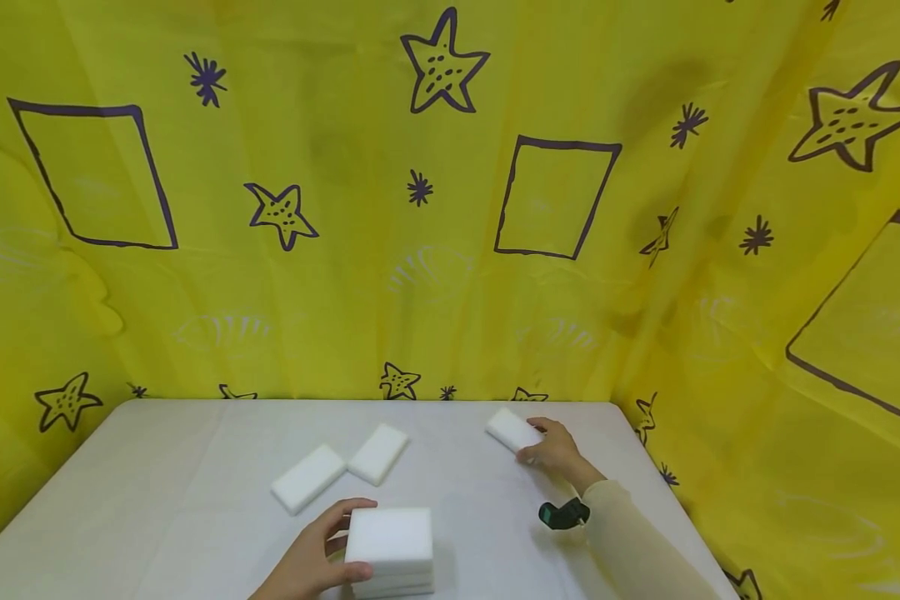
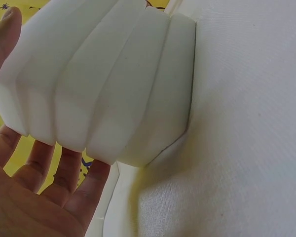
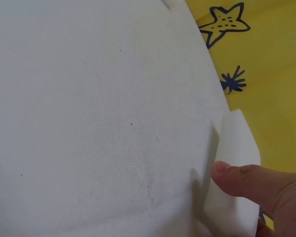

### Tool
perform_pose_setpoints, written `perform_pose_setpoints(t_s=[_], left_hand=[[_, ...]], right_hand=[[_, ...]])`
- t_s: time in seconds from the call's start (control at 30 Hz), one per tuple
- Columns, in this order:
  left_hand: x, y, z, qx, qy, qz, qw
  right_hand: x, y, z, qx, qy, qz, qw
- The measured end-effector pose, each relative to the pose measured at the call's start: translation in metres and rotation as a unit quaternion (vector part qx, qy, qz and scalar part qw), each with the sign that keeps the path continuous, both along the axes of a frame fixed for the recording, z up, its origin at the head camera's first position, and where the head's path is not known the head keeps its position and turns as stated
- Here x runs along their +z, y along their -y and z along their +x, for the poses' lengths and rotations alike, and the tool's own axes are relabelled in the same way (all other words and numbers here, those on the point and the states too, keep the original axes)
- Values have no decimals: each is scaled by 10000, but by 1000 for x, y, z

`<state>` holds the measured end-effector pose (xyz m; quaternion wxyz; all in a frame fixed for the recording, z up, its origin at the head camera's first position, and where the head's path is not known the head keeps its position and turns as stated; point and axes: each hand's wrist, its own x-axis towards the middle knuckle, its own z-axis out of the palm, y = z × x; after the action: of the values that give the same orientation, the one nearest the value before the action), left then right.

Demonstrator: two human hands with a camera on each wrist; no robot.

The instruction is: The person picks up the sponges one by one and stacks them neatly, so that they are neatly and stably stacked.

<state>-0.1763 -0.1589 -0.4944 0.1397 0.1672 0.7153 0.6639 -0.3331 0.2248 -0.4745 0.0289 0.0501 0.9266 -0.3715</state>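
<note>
Several white foam sponges form a neat stack [image 1: 390,542] at the near middle of the table. My left hand [image 1: 318,546] holds this stack from its left side, thumb at the front and fingers at the back. In the left wrist view, the fingertips [image 2: 96,173] press along the edges of the piled sponges [image 2: 108,84]. Farther off to the right, my right hand [image 1: 557,450] pinches the near right end of a single white sponge [image 1: 512,429]. The right wrist view shows the thumb [image 3: 232,177] on the face of that sponge [image 3: 234,143], other fingers mostly hidden.
Two loose white sponges, one on the left [image 1: 309,477] and one beside it [image 1: 378,454], lie beyond the stack. A white cloth covers the table [image 1: 195,500]. Yellow patterned curtains [image 1: 345,292] stand along its back and sides. A dark wrist device [image 1: 564,513] sits at the right sleeve.
</note>
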Motion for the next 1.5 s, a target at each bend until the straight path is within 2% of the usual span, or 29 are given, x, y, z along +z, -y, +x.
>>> perform_pose_setpoints(t_s=[0.27,0.43,0.87,1.27,1.5], left_hand=[[0,-1,-1,-14,-58,63,10000],[0,-1,-1,53,38,-12,10000],[-2,-1,0,15,-140,-29,9999],[-1,-1,0,-18,5,28,10000],[0,0,0,-6,59,39,10000]], right_hand=[[4,3,0,178,58,-29,9998],[9,10,6,335,32,82,9994],[21,22,17,653,-113,-42,9978],[34,32,28,1022,-275,58,9944],[45,39,41,1260,-286,177,9915]])
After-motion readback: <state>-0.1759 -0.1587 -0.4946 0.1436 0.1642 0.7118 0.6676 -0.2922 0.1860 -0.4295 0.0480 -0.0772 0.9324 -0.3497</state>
